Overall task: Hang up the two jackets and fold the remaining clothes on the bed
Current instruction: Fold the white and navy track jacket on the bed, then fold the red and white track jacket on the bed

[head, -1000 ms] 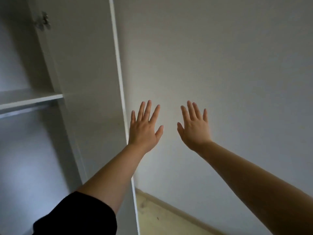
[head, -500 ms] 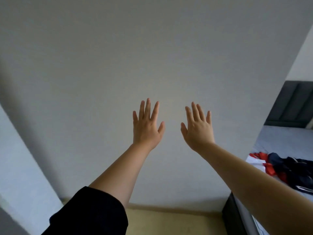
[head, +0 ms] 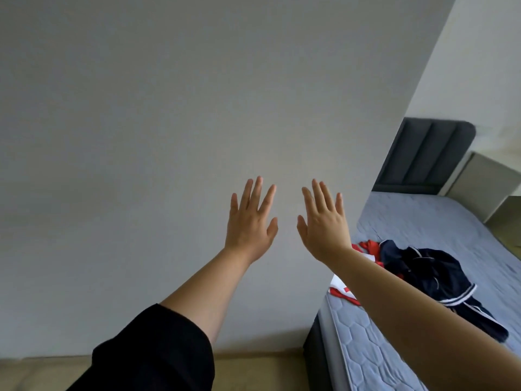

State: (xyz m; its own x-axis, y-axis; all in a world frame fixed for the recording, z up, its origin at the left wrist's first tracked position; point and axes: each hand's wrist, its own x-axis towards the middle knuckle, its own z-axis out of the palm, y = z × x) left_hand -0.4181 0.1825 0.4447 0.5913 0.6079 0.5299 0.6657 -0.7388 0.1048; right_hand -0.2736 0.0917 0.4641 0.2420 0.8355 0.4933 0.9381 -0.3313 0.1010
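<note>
Hands raised side by side before a plain grey wall point(head: 169, 122), backs to the camera: left hand point(head: 249, 225) and right hand point(head: 324, 230) both spread flat, fingers straight, gripping nothing. Dark navy jacket point(head: 431, 270) crumpled near the bed's point(head: 439, 215) near edge, beside red-and-white clothes point(head: 345, 290) at the near corner.

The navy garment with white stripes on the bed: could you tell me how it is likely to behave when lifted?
The navy garment lies crumpled in soft folds on the bed, so it will probably droop limply. It looks thin, so likely light.
</note>
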